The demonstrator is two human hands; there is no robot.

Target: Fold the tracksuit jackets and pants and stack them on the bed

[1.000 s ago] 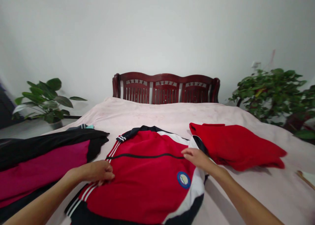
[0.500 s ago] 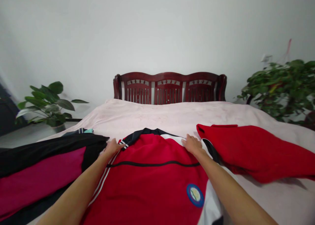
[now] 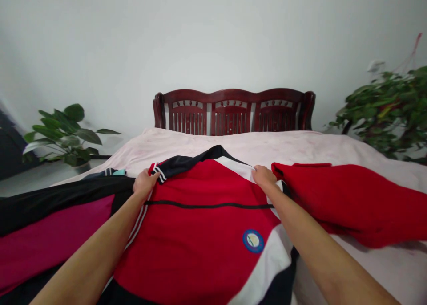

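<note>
Ahead of my fingers lies a bed (image 3: 233, 140) with a pale pink sheet, and beyond them stands a dark red wooden headboard (image 3: 233, 98). Left of my fingers is a black-and-magenta garment (image 3: 50, 238); right of them, a bunched red garment (image 3: 360, 202). A red track jacket (image 3: 200, 247) lies beneath them, its long axis running from the collar toward me, under both forearms. A round badge (image 3: 253, 241) sits below my right fingers. My left hand (image 3: 144, 184) and right hand (image 3: 263, 176) are closed, their fingers (image 3: 256, 169) pinching the jacket at both shoulders, either side of the black collar (image 3: 187, 164). The left hand sits nearer the collar.
</note>
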